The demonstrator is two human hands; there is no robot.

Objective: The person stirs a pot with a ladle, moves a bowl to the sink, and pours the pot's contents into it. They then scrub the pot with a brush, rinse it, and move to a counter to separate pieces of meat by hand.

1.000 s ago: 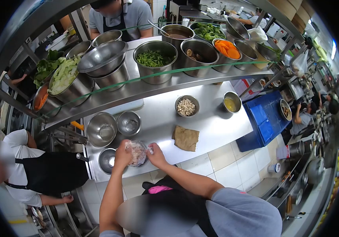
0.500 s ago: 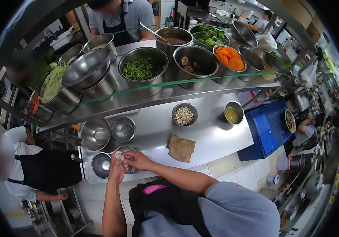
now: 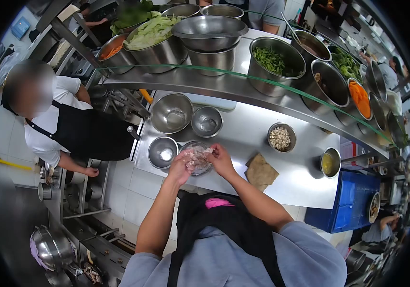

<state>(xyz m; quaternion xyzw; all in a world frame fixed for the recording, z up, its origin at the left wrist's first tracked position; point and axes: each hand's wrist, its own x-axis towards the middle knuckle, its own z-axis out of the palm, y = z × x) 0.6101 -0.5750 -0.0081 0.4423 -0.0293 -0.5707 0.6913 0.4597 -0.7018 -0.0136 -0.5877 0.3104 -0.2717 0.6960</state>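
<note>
Between my two hands stretches a thin, pale pink piece of raw meat (image 3: pixel 198 160). My left hand (image 3: pixel 179 172) supports its near left side, fingers curled under it. My right hand (image 3: pixel 221 160) pinches its right edge. Directly below is a steel bowl (image 3: pixel 193 143), largely covered by the meat and hands. An empty-looking small steel bowl (image 3: pixel 163 153) stands just left of it. Behind these are a wide steel bowl (image 3: pixel 170 114) and a medium one (image 3: pixel 207 122). Right of my hands, a brown folded cloth (image 3: pixel 261 173) lies on the steel table (image 3: pixel 305 179).
Farther right are a bowl of pale diced pieces (image 3: pixel 281 137) and a pot of yellow liquid (image 3: pixel 330 163). Overhead, a glass-edged shelf (image 3: pixel 243 95) holds several vegetable pots. A person in a black apron (image 3: pixel 95 134) stands left. A blue bin (image 3: pixel 355 191) adjoins the table's right end.
My view has swung left, shifting the table rightward in the picture. My hands have moved apart, and the meat, bunched up before, is now spread out between them over the bowl.
</note>
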